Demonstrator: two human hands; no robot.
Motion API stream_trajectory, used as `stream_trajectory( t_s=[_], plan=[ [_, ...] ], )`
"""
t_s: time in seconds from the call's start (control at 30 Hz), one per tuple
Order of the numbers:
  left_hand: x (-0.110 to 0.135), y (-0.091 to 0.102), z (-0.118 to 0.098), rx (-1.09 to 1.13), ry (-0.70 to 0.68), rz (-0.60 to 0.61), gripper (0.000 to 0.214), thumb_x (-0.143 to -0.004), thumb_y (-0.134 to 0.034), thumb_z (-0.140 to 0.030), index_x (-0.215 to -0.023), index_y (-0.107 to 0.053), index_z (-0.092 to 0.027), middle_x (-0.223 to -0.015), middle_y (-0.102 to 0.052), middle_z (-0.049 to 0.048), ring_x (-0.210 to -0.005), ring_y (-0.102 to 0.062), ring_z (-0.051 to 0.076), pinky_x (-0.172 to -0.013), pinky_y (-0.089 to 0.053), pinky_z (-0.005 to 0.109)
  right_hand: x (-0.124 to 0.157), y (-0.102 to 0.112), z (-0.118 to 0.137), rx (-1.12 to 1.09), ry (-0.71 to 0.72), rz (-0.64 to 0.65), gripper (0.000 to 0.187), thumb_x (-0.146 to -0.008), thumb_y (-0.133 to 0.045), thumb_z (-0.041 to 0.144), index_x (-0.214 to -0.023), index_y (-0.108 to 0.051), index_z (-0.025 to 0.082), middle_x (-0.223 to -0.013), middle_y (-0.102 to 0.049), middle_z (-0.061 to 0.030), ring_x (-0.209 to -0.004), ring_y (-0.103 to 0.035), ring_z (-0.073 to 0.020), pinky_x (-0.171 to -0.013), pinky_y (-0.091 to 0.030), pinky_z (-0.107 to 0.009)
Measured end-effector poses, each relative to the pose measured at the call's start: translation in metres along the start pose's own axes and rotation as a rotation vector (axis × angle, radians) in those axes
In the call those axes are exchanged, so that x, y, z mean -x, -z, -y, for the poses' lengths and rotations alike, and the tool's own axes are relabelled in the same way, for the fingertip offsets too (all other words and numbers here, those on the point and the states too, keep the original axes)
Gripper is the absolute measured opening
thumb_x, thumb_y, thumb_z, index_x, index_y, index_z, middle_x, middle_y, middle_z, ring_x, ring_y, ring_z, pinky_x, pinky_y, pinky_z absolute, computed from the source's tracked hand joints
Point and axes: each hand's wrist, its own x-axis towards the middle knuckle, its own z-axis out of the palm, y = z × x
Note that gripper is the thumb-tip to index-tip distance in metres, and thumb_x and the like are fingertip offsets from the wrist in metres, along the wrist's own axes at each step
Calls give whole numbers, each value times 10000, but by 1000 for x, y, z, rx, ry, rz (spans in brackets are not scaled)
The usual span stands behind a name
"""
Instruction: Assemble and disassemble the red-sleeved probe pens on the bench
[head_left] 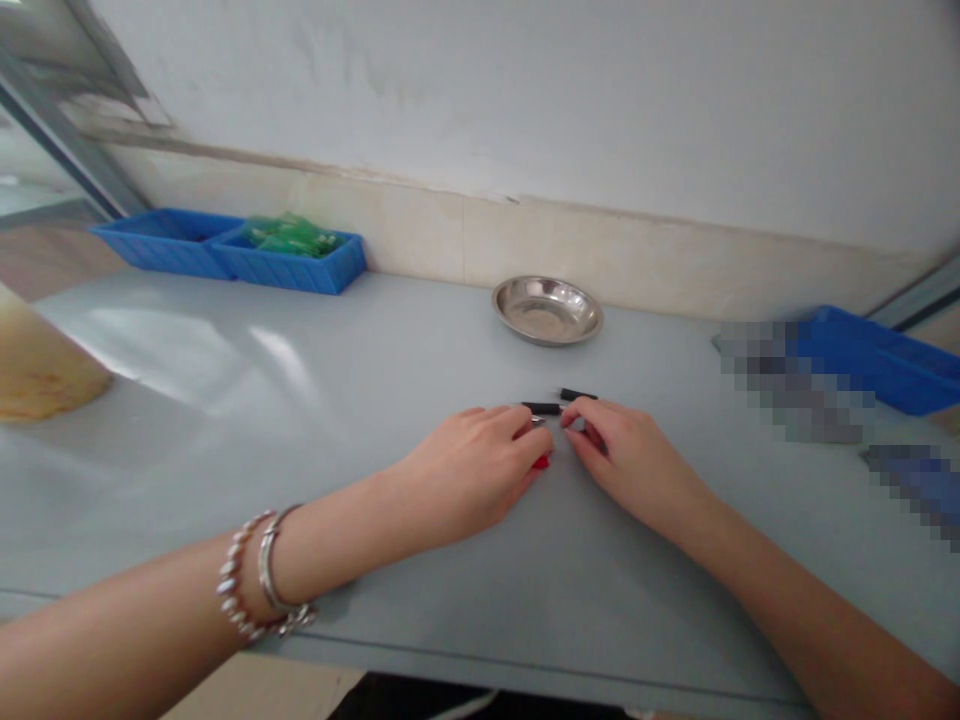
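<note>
My left hand (pixel 480 460) is closed over the table, its fingers curled and a small red piece (pixel 541 462) showing at the fingertips. Most of that piece is hidden, so its kind does not show. Facing it, my right hand (pixel 630 455) has thumb and forefinger drawn close together at the end of a thin black pen-like stick (pixel 541 408). Whether a small part sits between those fingers cannot be made out. Another black pen-like stick (pixel 577 394) lies just beyond, with a thin pale tip. A bit of shiny metal shows beside my left fingers.
A round steel dish (pixel 547 312) stands near the wall. Two blue bins (pixel 289 270) are at the back left, one with green plastic bags (pixel 292 236). At the right are another blue bin (pixel 885 355) and blurred-out items. A yellowish object (pixel 49 365) stands at the left.
</note>
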Motion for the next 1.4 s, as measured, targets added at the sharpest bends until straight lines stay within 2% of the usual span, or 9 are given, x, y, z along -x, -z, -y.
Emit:
stream_trajectory(
  t_s=[0.23, 0.43, 0.57, 0.67, 0.77, 1.1, 1.4],
  plan=[
    [1, 0, 2, 21, -33, 4, 198, -870, -423, -290, -958, -525, -145, -894, -552, 72, -795, -546, 178, -728, -463, 322, 1, 1, 2, -3, -24, 31, 137, -786, -446, 116, -864, -549, 163, -680, -538, -9, -582, -457, -123, -587, -344, -246],
    [3, 2, -2, 72, -99, 11, 204, -844, -471, -329, -913, -514, -142, -911, -548, 80, -758, -543, 172, -669, -456, 283, 2, 2, 5, -30, -45, 66, 130, -796, -439, 128, -873, -536, 168, -651, -517, 5, -570, -447, -118, -573, -332, -238],
    [0, -2, 5, 160, -24, 68, 194, -883, -399, -298, -933, -507, -145, -887, -559, 72, -755, -553, 166, -665, -454, 275, 3, 3, 5, -30, -50, 87, 129, -803, -435, 138, -889, -526, 172, -652, -510, 8, -575, -449, -119, -571, -324, -238],
    [-4, -4, 14, 198, 74, 53, 236, -902, -352, -316, -898, -511, -142, -848, -570, 67, -738, -559, 159, -687, -447, 279, 3, 4, 7, -25, -68, 104, 129, -808, -429, 144, -892, -522, 178, -619, -486, 16, -565, -442, -122, -561, -316, -237],
    [-5, -4, 16, 187, 105, 66, 252, -908, -331, -323, -866, -503, -144, -808, -576, 62, -709, -563, 161, -661, -441, 277, 4, 4, 8, -14, -68, 108, 126, -809, -433, 144, -895, -520, 174, -624, -491, 12, -575, -448, -124, -573, -322, -241],
    [-1, -2, 9, 155, 36, 60, 196, -886, -377, -288, -852, -505, -143, -808, -580, 50, -703, -555, 156, -633, -433, 263, 4, 3, 6, 1, -36, 89, 147, -817, -406, 149, -903, -521, 174, -734, -583, -28, -626, -505, -143, -582, -342, -253],
    [1, 2, 5, 94, -39, 74, 152, -835, -449, -289, -822, -506, -149, -820, -551, 57, -694, -545, 150, -610, -436, 250, 2, 3, 3, -11, 0, 44, 151, -813, -406, 150, -875, -539, 185, -642, -562, -4, -585, -504, -138, -576, -353, -255]
  ],
)
